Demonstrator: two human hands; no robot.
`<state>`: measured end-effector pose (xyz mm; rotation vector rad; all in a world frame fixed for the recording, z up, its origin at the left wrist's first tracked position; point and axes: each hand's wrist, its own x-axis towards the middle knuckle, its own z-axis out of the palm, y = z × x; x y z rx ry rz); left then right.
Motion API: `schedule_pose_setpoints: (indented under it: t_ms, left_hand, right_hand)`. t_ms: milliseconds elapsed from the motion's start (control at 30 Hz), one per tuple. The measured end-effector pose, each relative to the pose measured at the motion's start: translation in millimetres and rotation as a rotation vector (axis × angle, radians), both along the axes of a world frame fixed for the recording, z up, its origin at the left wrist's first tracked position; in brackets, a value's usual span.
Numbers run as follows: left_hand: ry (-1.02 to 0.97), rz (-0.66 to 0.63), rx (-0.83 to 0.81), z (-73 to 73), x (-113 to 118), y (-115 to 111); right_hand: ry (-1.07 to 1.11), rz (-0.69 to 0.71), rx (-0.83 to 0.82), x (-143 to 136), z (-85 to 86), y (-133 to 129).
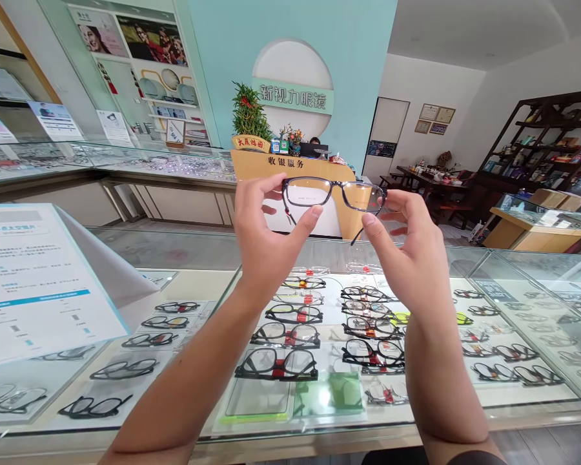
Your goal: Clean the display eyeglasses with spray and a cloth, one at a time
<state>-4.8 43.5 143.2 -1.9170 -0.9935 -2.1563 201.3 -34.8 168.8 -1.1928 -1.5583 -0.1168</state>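
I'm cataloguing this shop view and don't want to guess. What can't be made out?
All in the head view:
- Lens print on the held glasses: too small.
- Large sheet: cut off by the left edge, small text blurred.
- Person in back: mostly hidden by the monitor.
- Wall certificates: too small to read.

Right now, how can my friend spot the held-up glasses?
Find the turquoise wall, then the tan desk below it. In front of that, above the glass case, the left hand and right hand hold up the dark-framed glasses. They're the only pair in the air; the other glasses lie in the case.
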Motion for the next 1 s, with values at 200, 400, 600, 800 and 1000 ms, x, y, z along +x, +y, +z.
schedule_pose_setpoints:
  t_ms: [200, 400, 600, 800, 1000]
  left_hand:
    - [0.005, 0.028, 0.058, -5.0, 6.2, -2.8]
    - [0.015, 0.070, 0.059, -3.7, 8.1, -7.6]
    - [0.006, 0.030, 0.062, -1.6, 9.1, -13.1]
    - [0.010, 0.032, 0.067, -1.8, 8.2, -12.9]
    - [0.040, 0.052, 0.058, -1.9, 6.5, -12.8]
  right_hand:
    - [0.018, -0.011, -0.060, -0.9, -0.4, 2.0]
    - [0.011, -0.016, -0.076, -0.9, -1.6, 3.6]
    - [0.009, -0.013, -0.104, -0.6, -2.2, 5.2]
    - [0.022, -0.029, -0.145, -1.7, -1.2, 6.0]
    - [0.041, 0.035, -0.141, 0.5, -2.8, 8.8]
